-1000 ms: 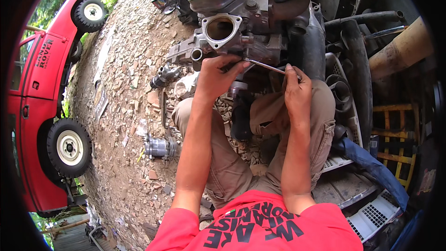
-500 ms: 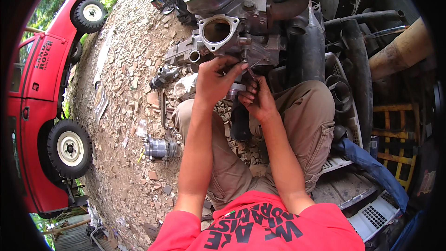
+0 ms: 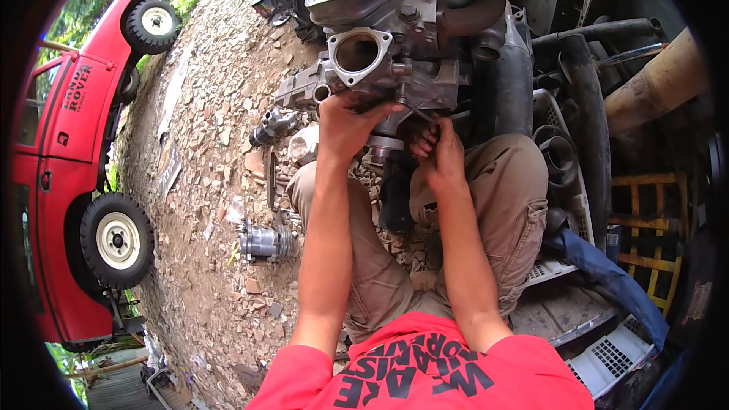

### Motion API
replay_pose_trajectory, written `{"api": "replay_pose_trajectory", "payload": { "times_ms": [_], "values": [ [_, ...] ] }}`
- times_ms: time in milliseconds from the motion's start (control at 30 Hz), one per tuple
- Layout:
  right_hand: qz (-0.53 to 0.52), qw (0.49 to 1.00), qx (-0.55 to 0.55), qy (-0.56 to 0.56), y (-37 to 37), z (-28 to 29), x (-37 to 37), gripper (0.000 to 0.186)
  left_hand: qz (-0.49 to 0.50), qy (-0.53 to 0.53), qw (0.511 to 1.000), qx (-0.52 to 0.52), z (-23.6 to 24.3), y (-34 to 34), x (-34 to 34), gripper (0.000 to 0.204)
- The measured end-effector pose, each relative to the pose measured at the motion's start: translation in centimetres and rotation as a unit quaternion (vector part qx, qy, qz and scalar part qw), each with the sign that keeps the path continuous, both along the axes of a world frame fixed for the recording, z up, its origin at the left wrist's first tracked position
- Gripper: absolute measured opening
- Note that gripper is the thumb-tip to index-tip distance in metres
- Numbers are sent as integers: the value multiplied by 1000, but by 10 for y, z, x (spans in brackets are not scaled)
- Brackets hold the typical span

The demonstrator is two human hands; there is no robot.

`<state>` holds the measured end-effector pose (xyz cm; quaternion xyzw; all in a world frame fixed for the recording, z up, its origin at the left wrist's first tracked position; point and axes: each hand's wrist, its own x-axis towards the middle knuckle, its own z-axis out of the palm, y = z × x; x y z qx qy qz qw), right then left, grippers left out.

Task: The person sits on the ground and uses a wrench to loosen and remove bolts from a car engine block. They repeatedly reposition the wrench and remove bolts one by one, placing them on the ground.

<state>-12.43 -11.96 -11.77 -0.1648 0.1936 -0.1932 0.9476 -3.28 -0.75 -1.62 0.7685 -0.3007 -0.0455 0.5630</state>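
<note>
**Two hands at the base of a grey engine**

Nearest to view was the person's red printed T-shirt, and from it both bare forearms ran up over khaki trousers toward the work. The person sat on stony, rubble-strewn ground with knees spread.

The left hand was closed in a curled grip over the lower front of the grimy grey metal engine block, its fingers wrapped around something small that I could not make out beneath them. The right hand sat just beside it, a little lower, fingers pressed together in a pinch around a thin dark metal tool whose slim shaft slanted up toward the left hand. The two hands were near each other, almost touching, both against the engine's underside between the knees.

On the ground to the left lay a small ribbed silver cylindrical part, well apart from the hands, and a dark metal fitting sat closer to the engine. On the engine's face stood a rounded triangular flange opening. To the right, thick black rubber hoses curved past a yellow metal frame. Farthest off, at the left edge, a red off-road vehicle with white wheels was parked.
</note>
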Motion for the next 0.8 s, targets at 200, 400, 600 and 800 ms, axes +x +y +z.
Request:
{"api": "replay_pose_trajectory", "payload": {
  "times_ms": [200, 400, 600, 800],
  "values": [
    [-123, 901, -370, 192, -22, 63, -38, 30, -14, -47, 999, 21, -9, 2, 6, 18],
    [-146, 804, -533, 222, -24, 94, -53, 34, -42, -10, 997, 59, -1, 0, -6, 15],
    [-47, 860, -454, 229, -30, 90, -55, 30, -78, 12, 994, 74, 10, 10, -4, 19],
    [28, 958, -238, 160, -26, 45, -31, 33, -44, 9, 998, 32, 3, 8, -3, 17]
  ]
}}
